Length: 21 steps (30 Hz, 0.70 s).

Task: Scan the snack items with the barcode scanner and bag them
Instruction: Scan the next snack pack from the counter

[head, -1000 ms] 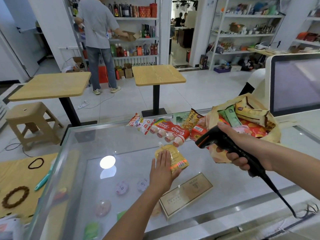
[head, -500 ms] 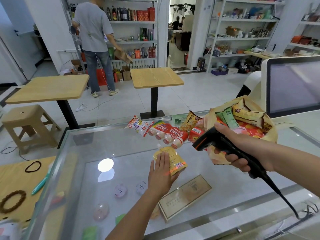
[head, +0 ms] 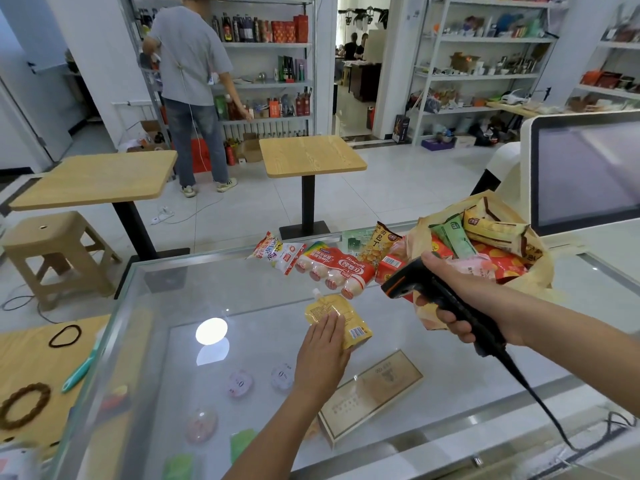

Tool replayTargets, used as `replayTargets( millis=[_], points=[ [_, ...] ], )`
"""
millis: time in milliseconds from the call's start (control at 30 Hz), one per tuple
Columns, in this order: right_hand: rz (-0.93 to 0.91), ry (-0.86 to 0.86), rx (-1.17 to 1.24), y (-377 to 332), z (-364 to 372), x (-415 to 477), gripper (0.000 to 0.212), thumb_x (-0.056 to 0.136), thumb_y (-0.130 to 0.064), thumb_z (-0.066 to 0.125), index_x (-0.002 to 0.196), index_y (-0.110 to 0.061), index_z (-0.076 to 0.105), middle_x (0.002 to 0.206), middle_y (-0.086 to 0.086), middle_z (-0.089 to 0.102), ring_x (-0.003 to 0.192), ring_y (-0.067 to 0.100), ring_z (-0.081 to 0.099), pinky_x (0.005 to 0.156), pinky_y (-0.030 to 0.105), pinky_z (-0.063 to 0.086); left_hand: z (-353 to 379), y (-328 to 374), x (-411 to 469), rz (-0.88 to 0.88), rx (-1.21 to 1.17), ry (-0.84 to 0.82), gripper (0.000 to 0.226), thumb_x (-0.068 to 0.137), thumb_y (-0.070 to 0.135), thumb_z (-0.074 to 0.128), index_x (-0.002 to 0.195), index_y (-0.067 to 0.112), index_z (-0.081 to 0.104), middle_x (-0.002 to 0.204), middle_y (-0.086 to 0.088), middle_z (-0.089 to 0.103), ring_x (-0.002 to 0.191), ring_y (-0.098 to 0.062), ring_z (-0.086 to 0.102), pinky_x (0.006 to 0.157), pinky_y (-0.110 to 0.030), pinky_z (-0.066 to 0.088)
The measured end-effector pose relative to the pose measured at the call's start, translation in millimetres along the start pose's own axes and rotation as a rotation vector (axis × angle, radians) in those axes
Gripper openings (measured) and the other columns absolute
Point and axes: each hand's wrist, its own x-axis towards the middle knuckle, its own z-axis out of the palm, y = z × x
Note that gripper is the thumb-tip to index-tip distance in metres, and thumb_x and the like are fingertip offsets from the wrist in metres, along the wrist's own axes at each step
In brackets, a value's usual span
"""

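Observation:
A yellow spouted pouch (head: 353, 322) lies flat on the glass counter (head: 242, 296), barcode facing up. My left hand (head: 323, 351) presses on it with straight fingers. My right hand (head: 467, 292) grips a black barcode scanner (head: 408, 284), its head aimed down at the pouch from the right. Behind it a tan bag (head: 533, 271) holds several snack packets. A red pack of small bottles (head: 334, 268), a white-and-red packet (head: 277, 251), a yellow snack bag (head: 379, 242) and a red box (head: 389, 266) lie along the counter's far edge.
A white register screen (head: 585, 171) stands at the right behind the bag. Under the glass lie a tan box (head: 374, 393) and small round items. Beyond the counter are two wooden tables (head: 308, 155), a stool (head: 45, 244), shelves, and a person at the shelves.
The view has shifted slightly. The scanner head has dipped a little lower toward the pouch. My left hand stays flat on the pouch. The person at the shelves has lowered an arm.

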Motion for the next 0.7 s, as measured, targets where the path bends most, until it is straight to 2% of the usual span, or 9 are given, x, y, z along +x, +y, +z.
replayTargets(
  millis=[67, 133, 200, 333, 500, 567, 633, 700],
  points=[
    [-0.002, 0.01, 0.017, 16, 6, 23, 0.076, 0.079, -0.073, 0.045, 0.102, -0.002, 0.057, 0.053, 0.002, 0.049, 0.038, 0.013, 0.042, 0.036, 0.021, 0.036, 3, 1, -1, 0.001, -0.009, 0.016, 0.058, 0.074, 0.036, 0.077, 0.124, 0.011, 0.062, 0.127, -0.005, 0.062, 0.116, -0.021, 0.06, 0.094, -0.031, 0.045],
    [0.004, 0.048, 0.025, 35, 15, 49, 0.072, 0.083, -0.07, 0.045, 0.105, -0.003, 0.055, 0.052, 0.002, 0.051, 0.04, 0.015, 0.045, 0.038, 0.022, 0.038, 3, 1, -3, -0.01, 0.015, 0.0, 0.067, 0.064, 0.032, 0.086, 0.123, 0.009, 0.063, 0.125, -0.006, 0.064, 0.114, -0.022, 0.061, 0.092, -0.032, 0.046],
    [-0.004, 0.099, 0.046, 52, 26, 74, 0.064, 0.087, -0.064, 0.047, 0.105, -0.003, 0.054, 0.051, 0.005, 0.054, 0.04, 0.018, 0.048, 0.04, 0.024, 0.04, 5, 2, -3, -0.013, 0.025, 0.024, 0.07, 0.058, 0.028, 0.09, 0.121, 0.009, 0.064, 0.123, -0.007, 0.064, 0.113, -0.022, 0.062, 0.091, -0.032, 0.048],
    [0.011, 0.118, 0.014, 76, 42, 108, 0.068, 0.087, -0.065, 0.047, 0.099, 0.001, 0.055, 0.055, 0.012, 0.061, 0.043, 0.022, 0.056, 0.045, 0.027, 0.047, 6, 2, -4, -0.031, 0.057, 0.045, 0.077, 0.045, 0.022, 0.094, 0.117, 0.009, 0.068, 0.12, -0.006, 0.066, 0.11, -0.022, 0.064, 0.087, -0.032, 0.051],
    [-0.05, 0.154, -0.071, 81, 38, 117, 0.064, 0.09, -0.066, 0.041, 0.081, -0.004, 0.056, 0.057, 0.011, 0.062, 0.045, 0.022, 0.058, 0.047, 0.026, 0.048, 4, 4, -9, -0.095, 0.06, 0.102, 0.083, 0.037, 0.003, 0.092, 0.116, 0.011, 0.068, 0.121, -0.005, 0.066, 0.112, -0.022, 0.063, 0.092, -0.041, 0.044],
    [-0.119, 0.195, -0.323, 78, 31, 119, 0.065, 0.091, -0.066, 0.035, 0.075, -0.008, 0.059, 0.06, 0.006, 0.06, 0.056, 0.025, 0.062, 0.052, 0.026, 0.044, 6, 3, -13, -0.113, -0.032, 0.198, 0.083, 0.04, -0.014, 0.085, 0.118, 0.009, 0.066, 0.122, -0.008, 0.065, 0.11, -0.025, 0.064, 0.088, -0.041, 0.048],
    [-0.182, 0.226, -0.676, 72, 25, 117, 0.061, 0.093, -0.066, 0.03, 0.08, -0.013, 0.058, 0.068, 0.002, 0.058, 0.072, 0.024, 0.062, 0.059, 0.029, 0.039, 8, 4, -18, -0.152, -0.191, 0.318, 0.084, 0.049, -0.029, 0.071, 0.124, 0.006, 0.06, 0.125, -0.012, 0.061, 0.11, -0.032, 0.063, 0.084, -0.044, 0.052],
    [-0.227, 0.243, -0.896, 63, 21, 108, 0.054, 0.094, -0.064, 0.031, 0.086, -0.015, 0.052, 0.078, 0.001, 0.057, 0.078, 0.02, 0.057, 0.064, 0.03, 0.039, 3, 10, -21, -0.195, -0.292, 0.429, 0.083, 0.06, -0.032, 0.063, 0.132, 0.008, 0.052, 0.129, -0.012, 0.059, 0.114, -0.034, 0.06, 0.086, -0.047, 0.052]
  ],
)
